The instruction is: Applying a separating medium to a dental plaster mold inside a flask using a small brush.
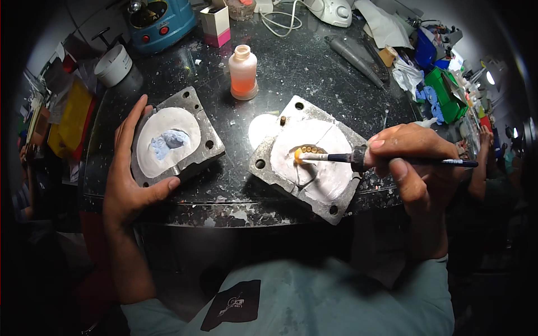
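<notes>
Tabletop [305, 73] black and flecked with white, its near edge worn in pale patches. Near that edge, left of the middle, the left hand [128, 173] spreads wide around one metal mould half [210, 140], fingers and thumb against its sides; blue material [168, 144] sits in its white plaster. Right of the middle, the other mould half [333, 210] lies with one corner at the near edge, and the right hand [417, 159] holds a brush [325, 157], its bristles at the left end of a tooth row [311, 149]. A bottle of orange liquid [243, 75] stands farther back. Along the far edge — blue machine [162, 28], pink-and-white box [216, 27], white device [332, 11]. A green bin [446, 92] sits by the right edge; people show dimly beyond.
</notes>
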`<action>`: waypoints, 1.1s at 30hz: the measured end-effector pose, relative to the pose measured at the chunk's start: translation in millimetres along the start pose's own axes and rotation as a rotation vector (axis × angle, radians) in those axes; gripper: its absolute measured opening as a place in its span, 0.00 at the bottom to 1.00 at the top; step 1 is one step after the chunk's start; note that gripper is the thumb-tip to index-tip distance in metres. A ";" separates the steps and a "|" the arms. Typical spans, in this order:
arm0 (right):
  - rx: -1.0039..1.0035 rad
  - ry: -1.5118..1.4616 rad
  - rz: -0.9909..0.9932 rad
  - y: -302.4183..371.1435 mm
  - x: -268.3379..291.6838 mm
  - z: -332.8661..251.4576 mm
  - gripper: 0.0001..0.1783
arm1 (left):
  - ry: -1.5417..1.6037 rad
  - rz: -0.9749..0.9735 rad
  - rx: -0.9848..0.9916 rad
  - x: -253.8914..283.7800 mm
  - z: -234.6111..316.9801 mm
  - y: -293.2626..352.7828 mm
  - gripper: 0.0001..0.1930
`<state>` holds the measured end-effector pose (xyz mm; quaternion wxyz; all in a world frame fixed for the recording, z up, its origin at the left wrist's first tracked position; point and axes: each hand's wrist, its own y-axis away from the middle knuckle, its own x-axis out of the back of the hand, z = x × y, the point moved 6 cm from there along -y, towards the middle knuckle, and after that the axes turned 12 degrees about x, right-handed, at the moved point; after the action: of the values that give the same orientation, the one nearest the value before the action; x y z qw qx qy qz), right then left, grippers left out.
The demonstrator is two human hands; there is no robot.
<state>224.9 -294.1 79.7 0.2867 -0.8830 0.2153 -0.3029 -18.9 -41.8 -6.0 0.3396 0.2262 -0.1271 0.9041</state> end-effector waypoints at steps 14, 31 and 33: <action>0.128 -0.048 -0.090 -3.6 -9.8 16.3 0.11 | 0.083 -0.102 -0.018 -9.7 10.6 12.9 0.63; 0.105 -0.172 -0.157 -52.2 -37.3 9.2 0.18 | 0.212 0.069 -0.063 -17.9 6.9 46.3 0.72; 0.265 -0.013 -0.363 -58.9 -57.0 5.9 0.11 | 0.395 0.115 -0.134 -19.5 4.2 51.0 0.71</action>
<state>199.7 -216.6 89.9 0.3424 -0.8639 0.0095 -0.3693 -38.8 -91.9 -15.9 0.3202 0.0139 -0.1306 0.9382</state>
